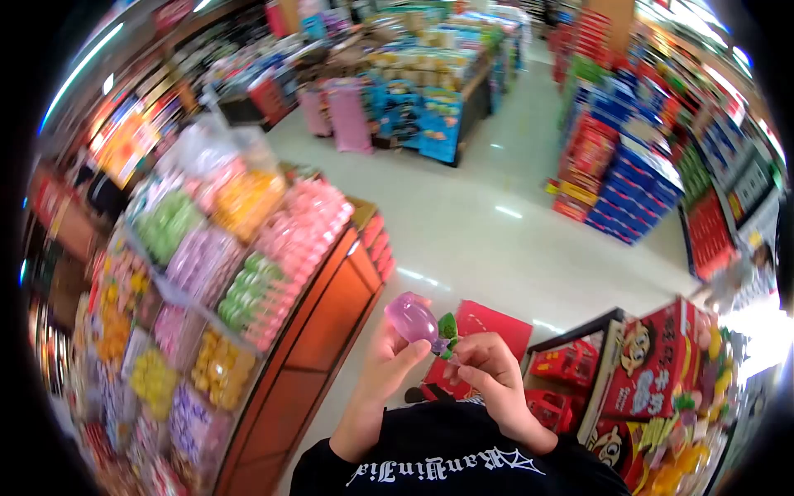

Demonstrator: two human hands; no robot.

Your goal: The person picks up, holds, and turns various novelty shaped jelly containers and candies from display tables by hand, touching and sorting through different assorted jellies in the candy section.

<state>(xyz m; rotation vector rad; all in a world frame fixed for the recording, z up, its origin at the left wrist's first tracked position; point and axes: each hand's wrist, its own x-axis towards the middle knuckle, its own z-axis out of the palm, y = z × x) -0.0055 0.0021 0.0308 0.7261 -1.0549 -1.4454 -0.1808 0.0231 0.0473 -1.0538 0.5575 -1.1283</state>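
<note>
A glossy, translucent purple rounded item (411, 317) with a green leaf-like piece (447, 326) at its narrow end is held in front of the chest. My left hand (394, 354) is wrapped round its purple body, the thumb lying across the lower side. The fingers of my right hand (488, 368) are pinched together at the narrow end, just below the green piece. Exactly what lies between those fingertips is too small to make out.
At the left stands a wooden display counter (310, 372) with bins of colourful wrapped goods. Red boxes (649, 355) fill a shelf at the lower right. Stacked blue boxes (635, 194) stand further back. A red mat or box (492, 331) lies beyond my hands.
</note>
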